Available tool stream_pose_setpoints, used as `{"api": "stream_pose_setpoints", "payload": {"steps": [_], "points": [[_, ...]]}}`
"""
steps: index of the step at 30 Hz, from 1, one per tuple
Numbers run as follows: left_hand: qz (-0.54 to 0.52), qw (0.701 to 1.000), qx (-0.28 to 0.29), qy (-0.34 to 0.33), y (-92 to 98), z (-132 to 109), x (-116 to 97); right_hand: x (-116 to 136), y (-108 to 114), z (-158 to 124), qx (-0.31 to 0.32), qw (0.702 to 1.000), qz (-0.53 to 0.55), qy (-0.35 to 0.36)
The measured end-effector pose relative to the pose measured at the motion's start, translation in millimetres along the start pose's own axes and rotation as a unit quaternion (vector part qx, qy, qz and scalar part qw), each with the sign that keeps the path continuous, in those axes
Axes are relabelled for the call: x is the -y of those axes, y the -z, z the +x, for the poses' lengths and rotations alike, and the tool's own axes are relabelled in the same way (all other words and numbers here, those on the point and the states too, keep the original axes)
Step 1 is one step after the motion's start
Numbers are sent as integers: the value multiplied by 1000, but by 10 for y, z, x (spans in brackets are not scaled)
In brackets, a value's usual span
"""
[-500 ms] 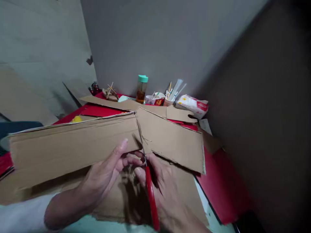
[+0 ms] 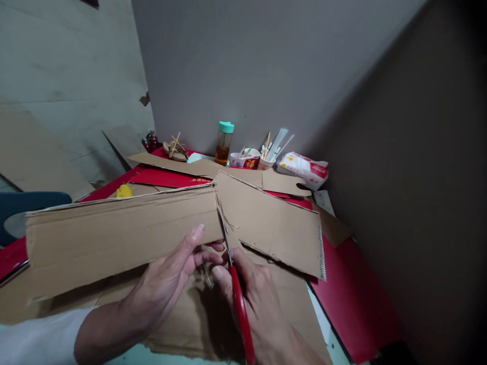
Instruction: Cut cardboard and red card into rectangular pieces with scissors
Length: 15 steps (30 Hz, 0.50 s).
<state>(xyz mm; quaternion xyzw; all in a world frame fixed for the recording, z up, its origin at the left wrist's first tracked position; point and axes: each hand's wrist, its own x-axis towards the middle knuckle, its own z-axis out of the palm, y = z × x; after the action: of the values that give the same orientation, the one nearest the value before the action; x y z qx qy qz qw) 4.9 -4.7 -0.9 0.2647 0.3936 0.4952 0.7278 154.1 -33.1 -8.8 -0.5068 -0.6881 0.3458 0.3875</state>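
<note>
cardboard i'm eyeing remotely runs crosswise mid-frame, just above my left hand pinching its lower edge and my right hand gripping red-handled scissors aimed up-frame into it

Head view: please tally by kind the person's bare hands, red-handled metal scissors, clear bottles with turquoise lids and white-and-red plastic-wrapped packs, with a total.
Bare hands: 2 (left hand, right hand)
Red-handled metal scissors: 1
Clear bottle with turquoise lid: 1
White-and-red plastic-wrapped pack: 1
Total: 5
</note>
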Motion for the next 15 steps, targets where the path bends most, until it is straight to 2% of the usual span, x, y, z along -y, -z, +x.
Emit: {"api": "stream_pose_setpoints", "payload": {"steps": [5,10,15], "points": [[18,999,12,-29,-6,-33,8,88,37,23,0,999,35,13],[33,999,32,8,23,-34,20,118,13,15,-5,999,54,-2],[43,999,28,16,26,-42,41,95,-9,-10,-3,998,54,-14]]}}
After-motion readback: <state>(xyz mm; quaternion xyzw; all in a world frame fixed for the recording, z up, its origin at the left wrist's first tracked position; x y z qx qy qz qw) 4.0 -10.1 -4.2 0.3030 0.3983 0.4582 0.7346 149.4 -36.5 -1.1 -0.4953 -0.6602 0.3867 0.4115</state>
